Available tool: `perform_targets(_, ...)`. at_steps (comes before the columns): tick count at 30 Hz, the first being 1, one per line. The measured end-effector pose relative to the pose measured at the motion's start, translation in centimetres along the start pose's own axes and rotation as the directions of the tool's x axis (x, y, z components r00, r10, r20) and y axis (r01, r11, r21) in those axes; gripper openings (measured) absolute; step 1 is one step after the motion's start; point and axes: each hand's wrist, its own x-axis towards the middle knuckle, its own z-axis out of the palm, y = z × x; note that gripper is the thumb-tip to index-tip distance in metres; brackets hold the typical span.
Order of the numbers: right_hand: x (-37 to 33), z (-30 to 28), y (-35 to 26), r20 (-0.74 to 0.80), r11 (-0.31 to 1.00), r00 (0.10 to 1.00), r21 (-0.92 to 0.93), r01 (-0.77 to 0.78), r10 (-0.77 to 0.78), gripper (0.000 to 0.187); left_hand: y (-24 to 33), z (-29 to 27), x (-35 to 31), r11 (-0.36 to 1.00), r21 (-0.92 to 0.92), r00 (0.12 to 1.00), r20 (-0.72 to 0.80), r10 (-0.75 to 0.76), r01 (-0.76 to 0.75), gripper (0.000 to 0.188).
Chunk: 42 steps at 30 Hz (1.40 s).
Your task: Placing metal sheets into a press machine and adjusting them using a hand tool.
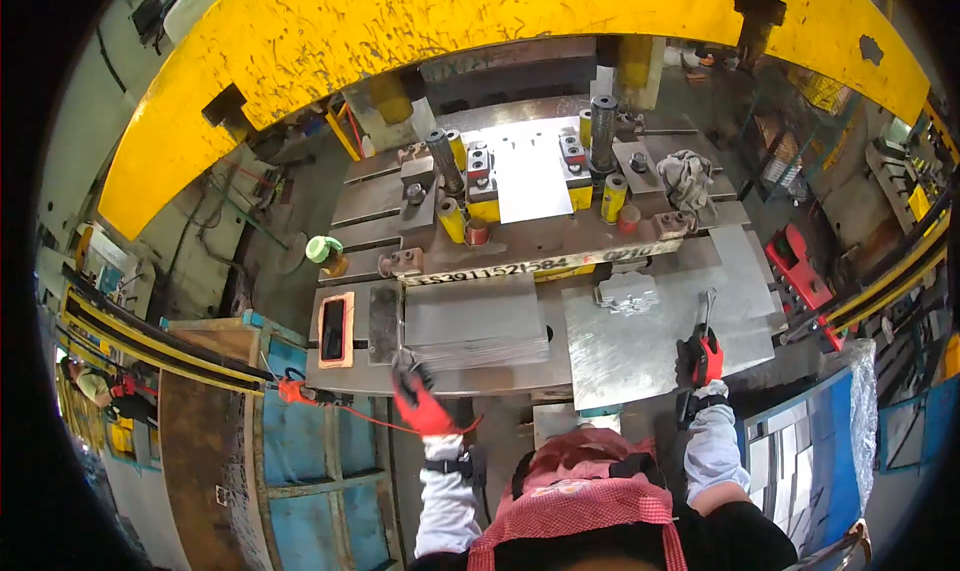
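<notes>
My left hand (421, 403), in a red and black glove, is at the front left corner of a stack of flat grey metal sheets (475, 321). Its fingers are curled around something too small to make out. My right hand (706, 359), gloved alike, is closed on a thin metal hand tool (709, 311) that points away from me over a bare metal plate (620, 356). Beyond that plate's middle lies a pile of small, irregular flat metal pieces (628, 293). Farther back, a bright flat sheet (533, 181) rests on the die (484, 206) of a press.
A yellow press frame (500, 21) arches overhead. Dark guide posts (602, 136) flank the die, with a grey rag (686, 179) to the right. A dark rectangular object in a red-edged tray (347, 329) lies left. A blue-panelled crate (295, 441) and red stand (798, 266) flank me.
</notes>
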Motion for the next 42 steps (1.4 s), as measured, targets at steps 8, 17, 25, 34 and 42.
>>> perform_targets(8,2.5,-1.9,3.2,-0.075,0.988,0.987,0.054,0.146,-0.142,0.034,-9.2,-7.7,0.9,0.217,0.902,0.847,0.426,-0.319,-0.372,0.072)
perform_targets(17,2.9,-2.2,3.3,-0.051,0.992,0.995,0.083,0.095,-0.091,0.025,-8.6,-7.3,1.7,0.123,0.904,0.832,0.426,-0.356,-0.410,0.060)
perform_targets(25,0.6,0.3,1.2,-0.039,0.989,0.988,-0.027,0.147,-0.148,0.019,-8.5,-7.3,2.1,0.102,0.912,0.830,0.404,-0.385,-0.397,0.055)
perform_targets(34,-0.6,0.8,0.1,-0.065,0.993,0.993,0.048,0.104,-0.101,0.018,-8.5,-7.2,2.3,0.115,0.917,0.831,0.395,-0.391,-0.382,0.055)
perform_targets(42,-0.2,0.6,0.5,-0.064,0.989,0.998,0.145,-0.005,0.015,0.017,-8.0,-7.1,2.4,0.130,0.913,0.817,0.405,-0.410,-0.388,0.053)
